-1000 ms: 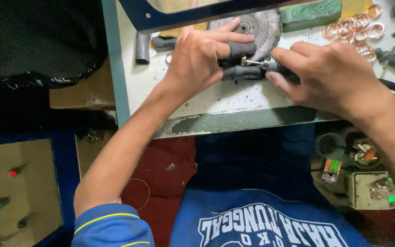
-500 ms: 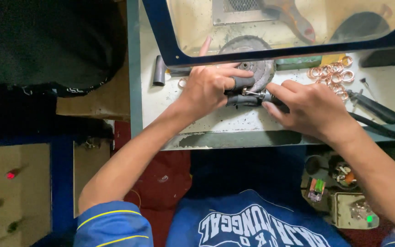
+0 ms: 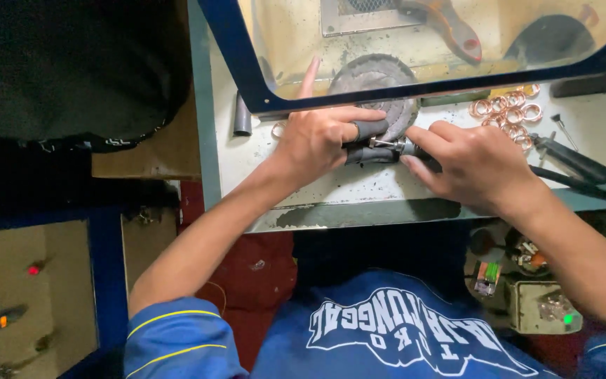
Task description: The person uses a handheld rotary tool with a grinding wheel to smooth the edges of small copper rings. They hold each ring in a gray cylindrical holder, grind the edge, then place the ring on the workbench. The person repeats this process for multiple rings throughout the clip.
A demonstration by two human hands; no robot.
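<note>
My left hand (image 3: 320, 137) rests on the worn white bench (image 3: 303, 182), its fingers closed around a small dark grey piece (image 3: 369, 130) held against a round grey fabric pad (image 3: 376, 88). My right hand (image 3: 471, 165) grips a thin rotary handpiece (image 3: 398, 146), and its metal tip points left and meets the piece in my left fingers. A black cable (image 3: 583, 186) runs from the handpiece off to the right. What exactly sits between my left fingertips is partly hidden.
A blue-framed clear shield (image 3: 415, 42) stands over the back of the bench. Several copper-coloured rings (image 3: 506, 112) lie at the right, beside a black-handled tool (image 3: 573, 160). A short grey tube (image 3: 242, 116) lies at the left. A small box with a green light (image 3: 545, 309) sits below right.
The view has tilted upward, so the bench and my hands appear lower and the shield fills the top. Both hands keep the same grip and stay together on the piece.
</note>
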